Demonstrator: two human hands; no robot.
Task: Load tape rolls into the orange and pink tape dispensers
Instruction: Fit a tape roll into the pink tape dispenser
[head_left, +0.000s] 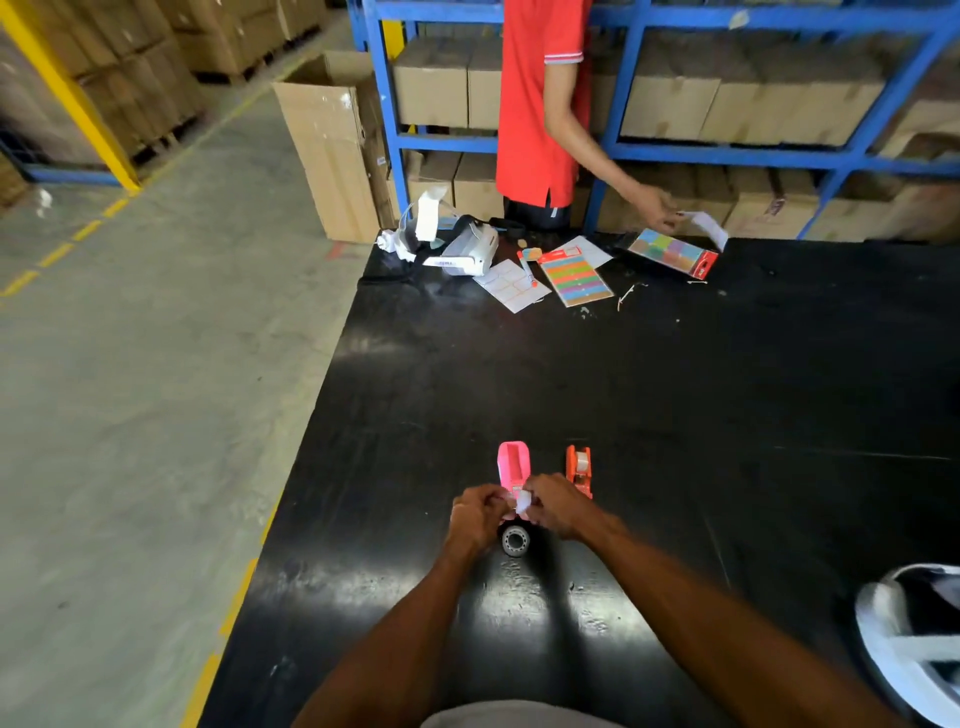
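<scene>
A: What's the left hand doing?

B: Its fingers are curled in toward the near end of the pink dispenser, pinched shut on something small. I can't tell exactly what; the fingers hide it.

A: And the pink dispenser itself?

B: It stands on the black table, its cradle empty. Just below it, between the two wrists, a tape roll sits on the table on its edge.

A: Next along?

B: The right hand meets the left one, fingertips closed on a small white scrap. It may be tape or paper; I can't say.

A: The orange one?

B: The orange dispenser stands just right of the pink one, apart from it, with a roll already in it. The right hand's back overlaps its near end.

A: Farther off?

B: A person in a red shirt stands at the table's far edge, holding a paper above colourful sticker sheets.
</scene>
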